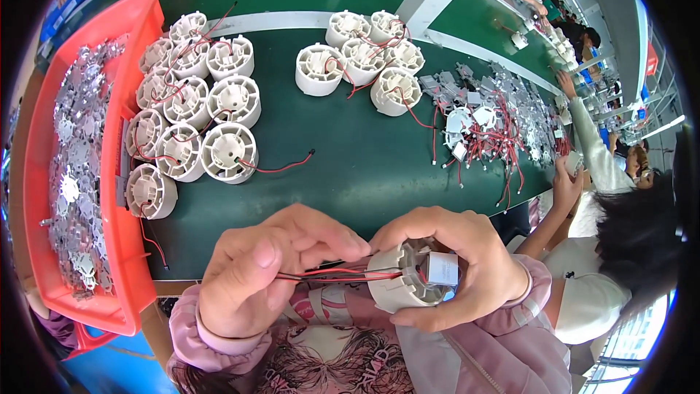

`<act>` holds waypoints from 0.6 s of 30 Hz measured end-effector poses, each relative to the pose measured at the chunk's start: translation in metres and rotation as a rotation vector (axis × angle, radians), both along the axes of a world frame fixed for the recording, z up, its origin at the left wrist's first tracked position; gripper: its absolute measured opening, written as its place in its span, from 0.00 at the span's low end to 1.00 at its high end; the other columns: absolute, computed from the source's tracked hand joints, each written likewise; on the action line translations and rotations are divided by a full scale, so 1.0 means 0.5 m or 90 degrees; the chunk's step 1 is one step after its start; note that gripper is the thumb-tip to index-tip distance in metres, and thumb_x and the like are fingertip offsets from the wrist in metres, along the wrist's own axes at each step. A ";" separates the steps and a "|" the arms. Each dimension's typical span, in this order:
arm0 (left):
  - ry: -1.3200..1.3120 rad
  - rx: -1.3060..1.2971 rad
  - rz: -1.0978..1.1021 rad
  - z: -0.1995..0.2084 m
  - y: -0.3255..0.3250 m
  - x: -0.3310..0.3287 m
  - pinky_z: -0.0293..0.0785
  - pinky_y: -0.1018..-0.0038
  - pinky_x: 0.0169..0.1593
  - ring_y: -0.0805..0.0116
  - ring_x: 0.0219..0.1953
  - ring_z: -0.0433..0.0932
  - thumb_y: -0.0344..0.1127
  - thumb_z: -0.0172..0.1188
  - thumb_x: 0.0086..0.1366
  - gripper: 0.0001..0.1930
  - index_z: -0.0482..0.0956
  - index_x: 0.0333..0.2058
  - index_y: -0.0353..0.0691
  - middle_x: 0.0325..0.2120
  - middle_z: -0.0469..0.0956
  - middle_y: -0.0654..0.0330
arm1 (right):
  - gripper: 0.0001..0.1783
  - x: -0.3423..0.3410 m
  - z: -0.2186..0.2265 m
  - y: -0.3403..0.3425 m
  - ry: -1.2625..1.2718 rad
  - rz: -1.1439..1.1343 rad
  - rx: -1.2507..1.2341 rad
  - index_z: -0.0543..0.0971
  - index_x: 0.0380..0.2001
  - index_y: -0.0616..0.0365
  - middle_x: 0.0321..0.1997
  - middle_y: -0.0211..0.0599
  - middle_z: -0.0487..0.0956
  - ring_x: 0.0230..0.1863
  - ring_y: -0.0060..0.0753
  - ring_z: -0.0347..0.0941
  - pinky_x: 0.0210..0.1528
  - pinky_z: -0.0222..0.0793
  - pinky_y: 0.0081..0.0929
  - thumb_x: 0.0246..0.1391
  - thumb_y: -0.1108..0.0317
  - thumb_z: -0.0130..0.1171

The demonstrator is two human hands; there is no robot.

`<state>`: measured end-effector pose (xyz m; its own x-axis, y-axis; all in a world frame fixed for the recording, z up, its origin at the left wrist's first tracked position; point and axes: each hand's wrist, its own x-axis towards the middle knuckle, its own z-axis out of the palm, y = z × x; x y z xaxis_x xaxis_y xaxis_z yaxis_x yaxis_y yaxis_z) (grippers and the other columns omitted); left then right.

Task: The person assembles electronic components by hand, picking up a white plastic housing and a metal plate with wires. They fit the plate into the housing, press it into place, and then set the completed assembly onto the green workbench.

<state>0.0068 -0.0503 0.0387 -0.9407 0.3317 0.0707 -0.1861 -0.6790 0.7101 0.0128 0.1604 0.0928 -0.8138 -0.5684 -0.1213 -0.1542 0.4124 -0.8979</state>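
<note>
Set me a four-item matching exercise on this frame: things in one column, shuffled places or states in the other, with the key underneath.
1. Left hand
2. Right hand
3. Long red plastic bin
4. Heap of small grey pieces with red wires

A. Lies toward the right of the dark green tabletop
B. Around a white round plastic housing
C. Filled with small silvery-grey pieces
D. At the thin red and black wires coming from the housing

Pairs: 1-D, 2-B, 3-C, 4-A
</note>
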 end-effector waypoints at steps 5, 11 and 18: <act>-0.070 0.266 -0.129 -0.024 0.006 0.019 0.69 0.54 0.50 0.61 0.28 0.69 0.44 0.44 0.70 0.22 0.66 0.19 0.37 0.24 0.69 0.55 | 0.33 0.014 -0.004 0.000 0.037 -0.021 -0.054 0.75 0.44 0.68 0.41 0.44 0.80 0.37 0.27 0.79 0.38 0.73 0.21 0.30 0.72 0.75; -0.116 0.303 -0.195 -0.029 -0.021 0.066 0.69 0.52 0.53 0.62 0.27 0.69 0.43 0.42 0.71 0.22 0.64 0.19 0.37 0.21 0.66 0.57 | 0.32 0.024 -0.009 0.006 0.038 0.000 -0.110 0.76 0.42 0.69 0.38 0.42 0.80 0.32 0.25 0.79 0.33 0.73 0.18 0.29 0.71 0.76; 0.009 -0.074 0.005 -0.017 -0.039 0.040 0.71 0.55 0.50 0.59 0.25 0.71 0.37 0.43 0.69 0.15 0.67 0.23 0.39 0.22 0.70 0.57 | 0.31 0.022 -0.020 -0.015 0.105 -0.001 -0.077 0.77 0.42 0.67 0.35 0.40 0.80 0.30 0.25 0.79 0.31 0.72 0.18 0.29 0.69 0.77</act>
<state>0.0269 -0.0697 0.0304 -0.9425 0.3312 0.0450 -0.1709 -0.5931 0.7868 0.0236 0.1527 0.0827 -0.8176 -0.5697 0.0836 -0.3036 0.3031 -0.9033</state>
